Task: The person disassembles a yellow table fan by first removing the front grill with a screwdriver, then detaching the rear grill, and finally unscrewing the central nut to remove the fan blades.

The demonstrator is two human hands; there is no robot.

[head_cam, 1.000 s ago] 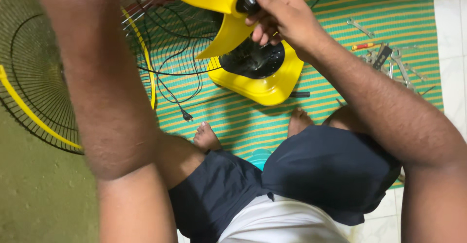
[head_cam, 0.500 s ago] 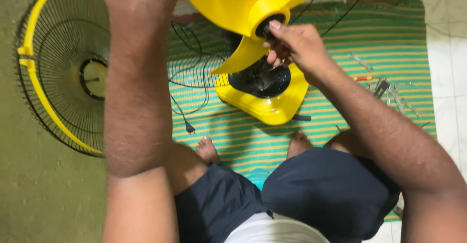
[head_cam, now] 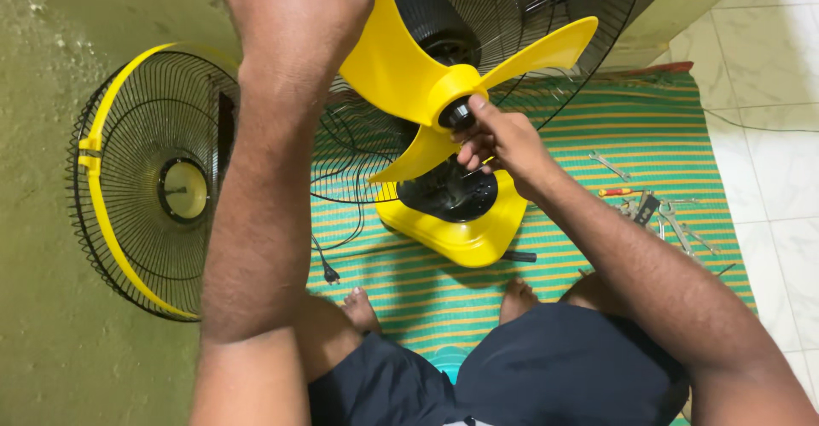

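Gripping a yellow blade's [head_cam: 388,55] edge, left hand [head_cam: 294,8] closed; right hand [head_cam: 499,140] pinches black hub cap [head_cam: 458,115], rear grille [head_cam: 529,17] just behind.

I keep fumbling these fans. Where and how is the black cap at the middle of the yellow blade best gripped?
Grip the black cap by its round side wall, fingertips pinched around it, coming straight at the front of the hub along the shaft line, as the right hand does. The cap is small and cylindrical and juts from the hub. The left hand at a yellow blade probably stops it spinning.
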